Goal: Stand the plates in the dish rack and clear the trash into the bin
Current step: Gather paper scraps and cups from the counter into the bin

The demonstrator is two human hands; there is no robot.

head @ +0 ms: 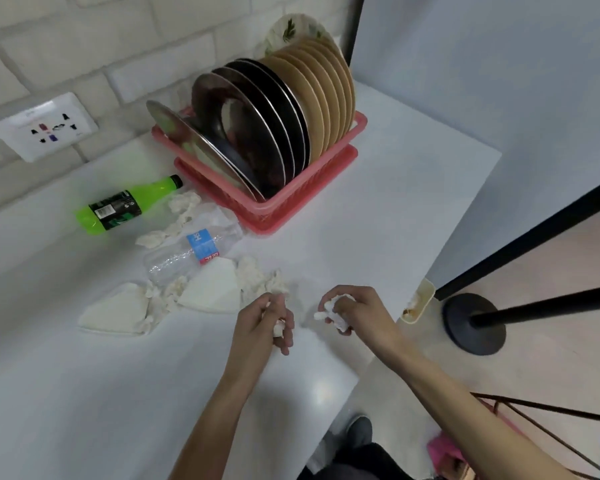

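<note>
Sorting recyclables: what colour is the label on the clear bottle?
The label is blue with a red edge, best seen in the head view.

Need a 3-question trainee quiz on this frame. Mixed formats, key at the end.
1. True or false: the green bottle stands upright on the counter.
2. What does the right hand hold? A) a plate B) a crumpled tissue C) a fork
3. Short answer: which lies nearer the right hand, the green bottle or the clear bottle?

Key: 1. False, it lies on its side. 2. B. 3. The clear bottle.
</note>
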